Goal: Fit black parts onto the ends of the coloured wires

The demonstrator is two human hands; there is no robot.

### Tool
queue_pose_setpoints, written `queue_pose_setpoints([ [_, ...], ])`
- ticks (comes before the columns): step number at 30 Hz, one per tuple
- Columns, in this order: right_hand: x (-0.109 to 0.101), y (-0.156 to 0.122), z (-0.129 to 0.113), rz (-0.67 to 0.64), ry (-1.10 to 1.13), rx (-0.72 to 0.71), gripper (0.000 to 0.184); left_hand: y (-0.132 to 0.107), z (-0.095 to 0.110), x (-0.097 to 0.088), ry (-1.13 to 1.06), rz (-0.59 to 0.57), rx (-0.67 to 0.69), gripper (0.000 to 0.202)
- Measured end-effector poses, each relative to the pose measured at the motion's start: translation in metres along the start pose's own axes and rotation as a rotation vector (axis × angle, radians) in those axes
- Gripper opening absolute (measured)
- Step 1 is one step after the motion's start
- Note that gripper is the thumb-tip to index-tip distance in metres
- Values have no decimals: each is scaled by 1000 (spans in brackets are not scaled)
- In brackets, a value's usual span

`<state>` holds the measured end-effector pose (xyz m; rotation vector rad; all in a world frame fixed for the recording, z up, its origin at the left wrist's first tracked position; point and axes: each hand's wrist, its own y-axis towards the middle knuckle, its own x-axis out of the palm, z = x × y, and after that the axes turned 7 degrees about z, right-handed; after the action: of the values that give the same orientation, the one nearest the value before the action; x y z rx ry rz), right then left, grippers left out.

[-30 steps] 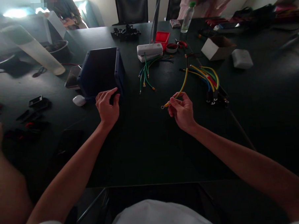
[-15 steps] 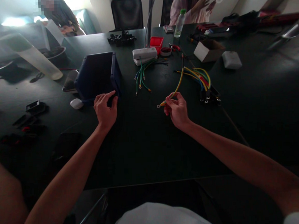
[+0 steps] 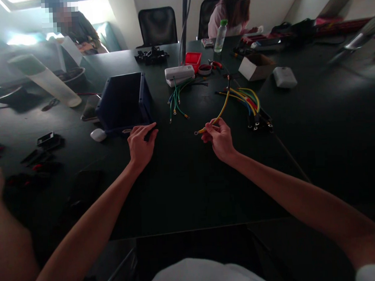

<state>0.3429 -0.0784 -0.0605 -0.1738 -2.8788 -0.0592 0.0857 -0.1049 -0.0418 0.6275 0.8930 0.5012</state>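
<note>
Right hand [image 3: 219, 138]: pinching a yellow wire [image 3: 225, 103] near one end, apparently so its metal ring [image 3: 196, 133] is sticking out free.
Left hand [image 3: 141, 146]: grasping nothing, thumb and forefinger standing apart, just before the blue bin [image 3: 146, 96].
Loose wires: green wires [image 3: 175, 100] lying fanned before a pale block [image 3: 180, 72]; a mixed bundle [image 3: 251, 103] lying rightward, metal ends facing the wearer, seemingly for easy reach.
Far edge: a bottle [image 3: 220, 37] standing upright.
</note>
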Motion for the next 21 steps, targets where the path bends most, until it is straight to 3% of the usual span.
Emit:
queue_pose_setpoints([
  [21, 2, -3, -2, -32, -22, -59, 31, -7, 14, -1, -58, -133, 2, 24],
])
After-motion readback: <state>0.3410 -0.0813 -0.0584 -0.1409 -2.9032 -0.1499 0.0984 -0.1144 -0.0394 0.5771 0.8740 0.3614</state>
